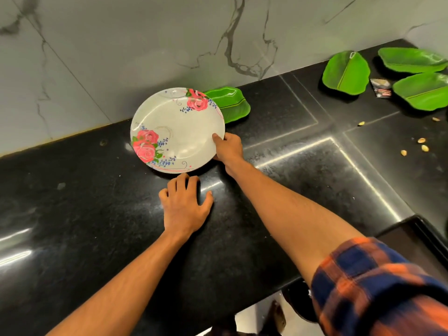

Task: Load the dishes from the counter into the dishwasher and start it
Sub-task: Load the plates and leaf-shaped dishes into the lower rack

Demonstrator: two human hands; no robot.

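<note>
Right hand (pixel 228 147) pinching tilted plate (pixel 177 129) rim, counter (pixel 291 132) beyond

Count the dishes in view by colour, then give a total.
White plate: 1
Green leaf plates: 4
Total: 5

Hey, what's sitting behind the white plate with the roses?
A green leaf-shaped dish on the black counter; the rose plate covers its left part, so its full shape is hidden.
</note>
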